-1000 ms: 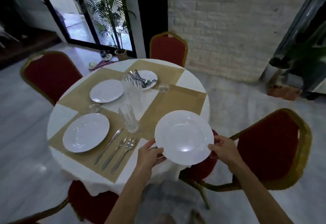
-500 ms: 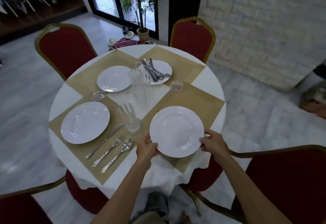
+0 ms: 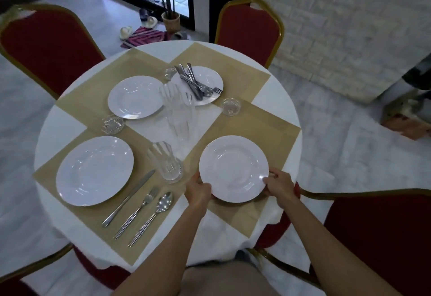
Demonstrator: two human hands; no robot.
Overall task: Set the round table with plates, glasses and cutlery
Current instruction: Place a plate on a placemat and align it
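Now the plate (image 3: 234,168) had come down onto the mat (image 3: 263,130) at the near right of the desk (image 3: 56,130); a second before it was carried in the air beyond the desk's edge. The left hand (image 3: 198,189) gripped its near-left rim and the right hand (image 3: 278,185) pinched its near-right rim. I could not tell whether it lay fully flat. It was the fourth plate on the desk, so plates looked done. This place lacked a glass and cutlery, which stood in the stack of glasses (image 3: 179,111) and the heap of cutlery (image 3: 193,81) on the far plate (image 3: 210,79).
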